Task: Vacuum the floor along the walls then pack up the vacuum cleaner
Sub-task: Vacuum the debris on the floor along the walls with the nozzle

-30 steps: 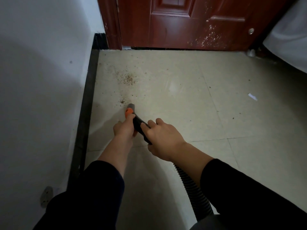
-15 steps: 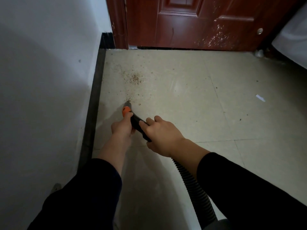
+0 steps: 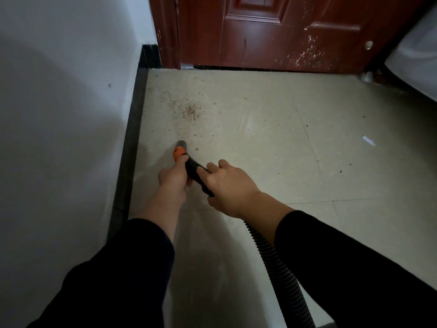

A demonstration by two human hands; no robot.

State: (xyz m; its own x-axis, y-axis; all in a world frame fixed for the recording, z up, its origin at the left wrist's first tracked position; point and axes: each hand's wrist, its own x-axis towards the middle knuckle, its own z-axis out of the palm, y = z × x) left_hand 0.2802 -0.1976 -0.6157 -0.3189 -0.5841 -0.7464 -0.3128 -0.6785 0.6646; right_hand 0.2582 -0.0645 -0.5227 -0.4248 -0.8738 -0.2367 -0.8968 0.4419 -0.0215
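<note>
Curling round the black vacuum handle (image 3: 192,168), the fingers (image 3: 183,160) of the left hand (image 3: 173,178) close on its front end, just behind the orange collar (image 3: 178,152). The right hand (image 3: 228,188) grips the same handle farther back, its fingers (image 3: 203,172) bent over the top and pressed close together. Past the collar, the grey nozzle (image 3: 181,144) points down at the pale tiled floor (image 3: 272,150), near the dark baseboard (image 3: 132,138) of the white wall (image 3: 59,114) on the left; whether its tip touches the tile cannot be told. A ribbed black hose (image 3: 276,261) trails from under the right wrist toward the lower edge. Ahead of the nozzle lies a patch of brown debris (image 3: 189,111), apart from it. A small white paper scrap (image 3: 369,140) sits well to the right. A red-brown door (image 3: 283,31) closes the far end.
</note>
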